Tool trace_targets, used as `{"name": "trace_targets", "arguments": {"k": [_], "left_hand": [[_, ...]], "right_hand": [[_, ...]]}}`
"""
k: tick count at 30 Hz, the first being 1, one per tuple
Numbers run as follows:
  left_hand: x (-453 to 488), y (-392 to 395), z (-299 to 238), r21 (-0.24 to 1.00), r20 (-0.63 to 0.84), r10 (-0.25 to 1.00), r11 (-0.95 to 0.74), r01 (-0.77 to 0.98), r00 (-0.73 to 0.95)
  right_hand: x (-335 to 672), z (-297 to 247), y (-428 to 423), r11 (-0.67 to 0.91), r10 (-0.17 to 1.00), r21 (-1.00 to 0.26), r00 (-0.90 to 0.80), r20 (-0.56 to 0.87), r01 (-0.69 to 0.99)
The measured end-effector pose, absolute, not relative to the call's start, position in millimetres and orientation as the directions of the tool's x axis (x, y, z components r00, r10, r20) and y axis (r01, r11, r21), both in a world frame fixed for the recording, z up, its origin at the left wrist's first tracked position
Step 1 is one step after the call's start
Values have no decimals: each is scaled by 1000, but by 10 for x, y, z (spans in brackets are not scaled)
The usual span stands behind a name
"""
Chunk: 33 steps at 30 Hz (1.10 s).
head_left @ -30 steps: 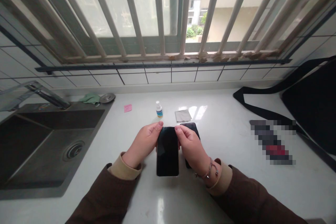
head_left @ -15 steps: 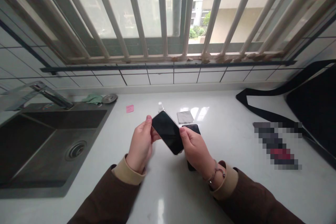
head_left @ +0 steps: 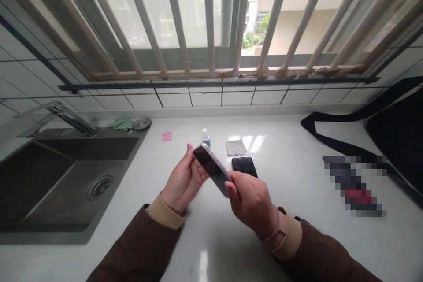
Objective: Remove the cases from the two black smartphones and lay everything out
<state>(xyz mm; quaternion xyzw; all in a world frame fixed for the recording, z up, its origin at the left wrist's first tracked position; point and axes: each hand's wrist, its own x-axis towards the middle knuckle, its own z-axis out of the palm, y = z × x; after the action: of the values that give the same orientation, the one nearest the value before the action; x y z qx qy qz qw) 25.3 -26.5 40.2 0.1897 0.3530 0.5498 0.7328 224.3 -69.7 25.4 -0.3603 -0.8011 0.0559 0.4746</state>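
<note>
Bottle (head_left: 205, 135) (contents hidden) stands upright; hands (head_left: 253, 198) hold tilted phone (head_left: 212, 168).

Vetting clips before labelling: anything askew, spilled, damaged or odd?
Two things. A pixelated patch at right on the counter masks whatever lies there. Rough brown lumps along the right part of the window's bottom frame look like crumbling filler. No spill visible; the tilted phone shows no obvious damage.

free counter (head_left: 142, 167) beside sink (head_left: 115, 185), bottle (head_left: 205, 134) beyond held phone (head_left: 213, 166)
</note>
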Motion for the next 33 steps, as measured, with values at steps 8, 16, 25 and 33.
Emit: {"name": "trace_targets", "arguments": {"k": [8,16,25,33], "left_hand": [[342,-336,409,634,-404,888,446,-631,222],[308,-312,422,799,-103,995,89,-594,9],[12,-177,353,975,-57,996,71,-210,71],[62,-184,333,982,-107,994,109,-157,23]], "right_hand": [[2121,218,-787,767,642,-548,-418,643,335],[2208,221,-677,369,928,-846,-103,358,386],[2383,259,-448,449,890,-746,-317,327,491],[2325,176,-480,516,855,-565,-349,383,644]]}}
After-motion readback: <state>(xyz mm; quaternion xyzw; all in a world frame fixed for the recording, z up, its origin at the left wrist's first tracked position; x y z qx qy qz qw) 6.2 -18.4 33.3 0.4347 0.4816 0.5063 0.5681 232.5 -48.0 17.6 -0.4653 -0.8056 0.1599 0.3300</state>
